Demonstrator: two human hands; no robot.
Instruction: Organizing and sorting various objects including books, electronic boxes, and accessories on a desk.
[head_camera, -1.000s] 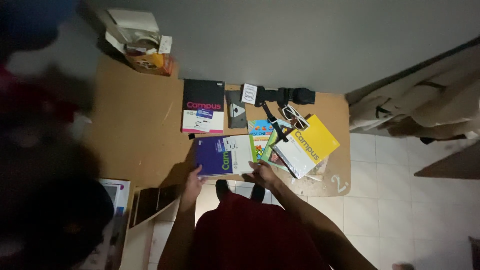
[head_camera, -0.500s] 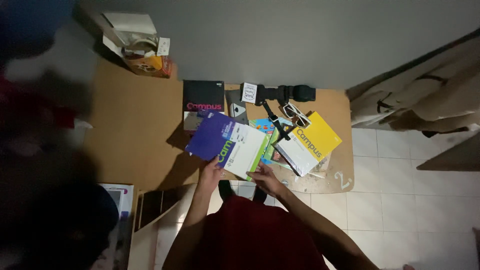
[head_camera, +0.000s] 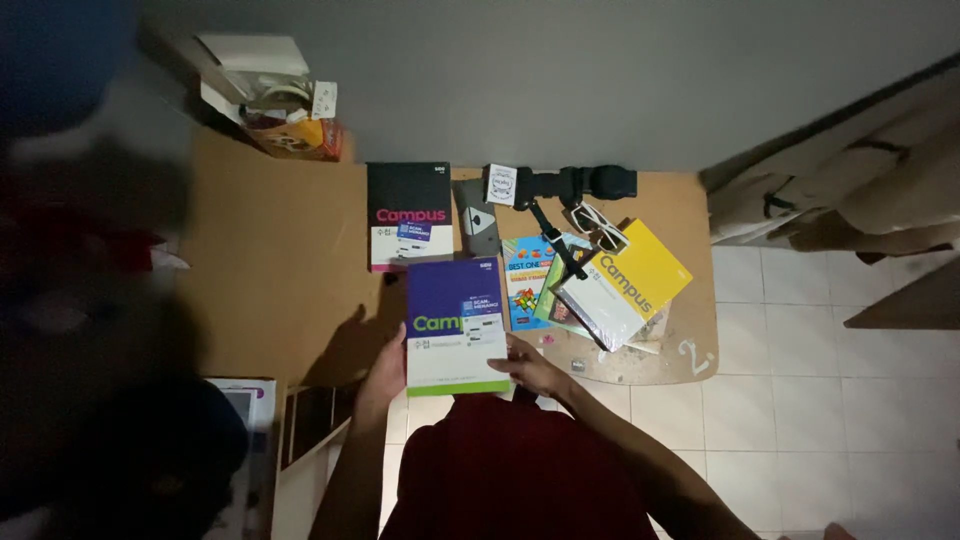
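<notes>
I hold a purple and white notebook (head_camera: 455, 320) upright over the near edge of the brown desk (head_camera: 270, 270). My left hand (head_camera: 385, 365) grips its lower left edge. My right hand (head_camera: 530, 368) grips its lower right corner. Just beyond it lies a black notebook with a pink stripe (head_camera: 408, 213). To the right, a colourful booklet (head_camera: 527, 280) sits beside a yellow notebook (head_camera: 630, 283) that tops a small pile.
White-framed sunglasses (head_camera: 597, 226), a black strap with a tag (head_camera: 560, 187) and a grey pouch (head_camera: 477, 220) lie at the desk's back. A cluttered box (head_camera: 275, 100) stands at the back left. White floor tiles (head_camera: 820, 400) lie to the right.
The purple notebook was lying sideways on the desk; both hands lifted it, turned it upright and brought it nearer to me.
</notes>
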